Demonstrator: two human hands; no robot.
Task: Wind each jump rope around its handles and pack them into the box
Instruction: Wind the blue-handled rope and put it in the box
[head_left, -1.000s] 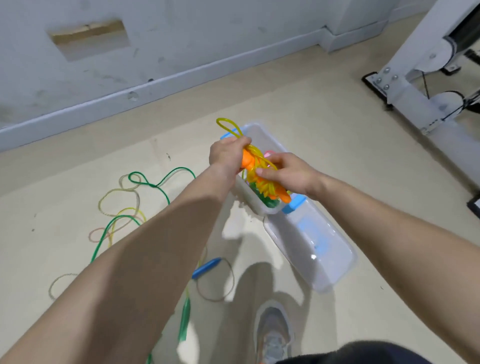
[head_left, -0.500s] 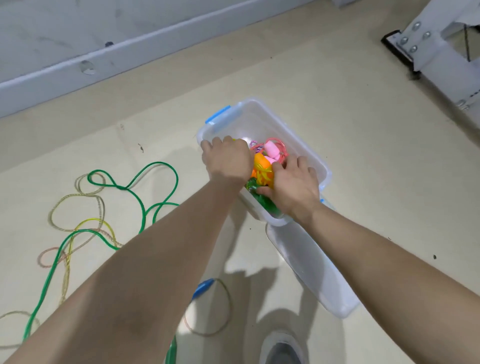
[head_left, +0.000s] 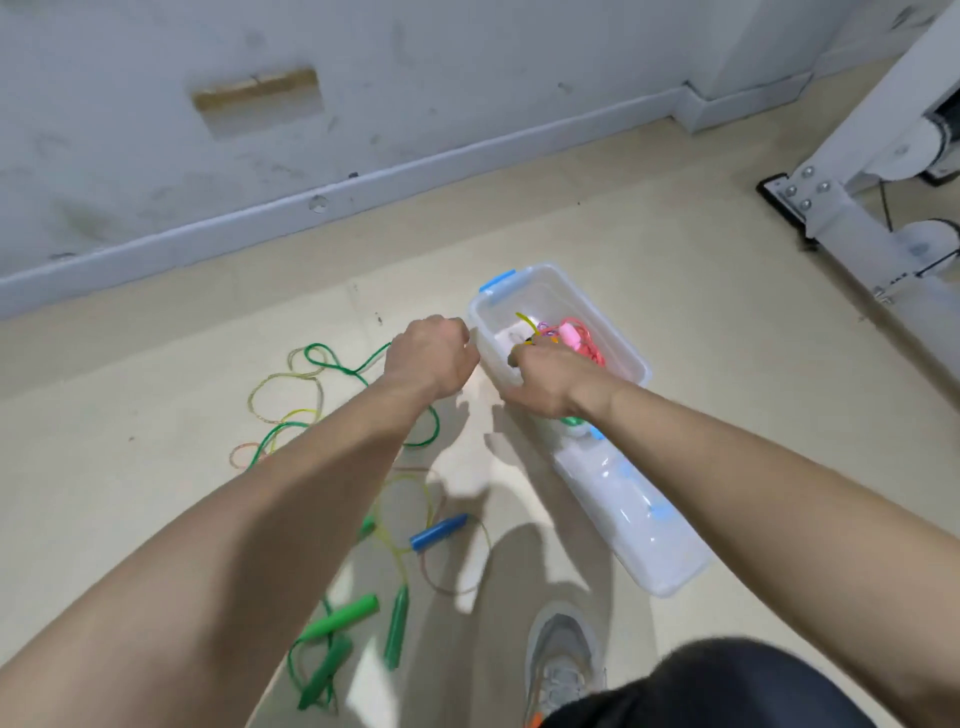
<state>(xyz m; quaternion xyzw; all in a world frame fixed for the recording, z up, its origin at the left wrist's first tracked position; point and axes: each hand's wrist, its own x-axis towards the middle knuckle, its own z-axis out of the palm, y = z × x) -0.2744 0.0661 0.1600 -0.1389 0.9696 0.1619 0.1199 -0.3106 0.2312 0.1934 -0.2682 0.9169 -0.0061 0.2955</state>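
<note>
While both arms are stretched out over the floor, the right hand (head_left: 545, 379) is lowered into the clear plastic box (head_left: 626, 343). Its fingers (head_left: 519, 358) are curled down onto the wound ropes inside. The fingertips are hidden, so it cannot be told whether anything is actually gripped.

Just beyond those fingers a loop of yellow jump rope (head_left: 523, 319) is seen sticking up. Slightly further out and to their right, a pink jump rope (head_left: 579, 338) is packed against the box's wall, wound on its handle. A scrap of purple cord (head_left: 544, 327) is seen between the two.

The left hand (head_left: 431, 356) is held just outside the box's near-left wall, with knuckles up and fingers folded under. What is held there, if anything, cannot be told.

To the left of the left fingers, an unwound green jump rope (head_left: 318, 345) is spread in loops on the floor. It is tangled with a pale yellowish rope (head_left: 283, 375). Well back from both sets of fingers, towards the person, green handles (head_left: 340, 618) and a blue handle (head_left: 439, 531) are seen lying among more loose cord.

The clear lid (head_left: 649, 545) is laid on the floor just behind the right wrist, end to end with the box. A grey shoe (head_left: 563, 654) is seen beside it.
</note>
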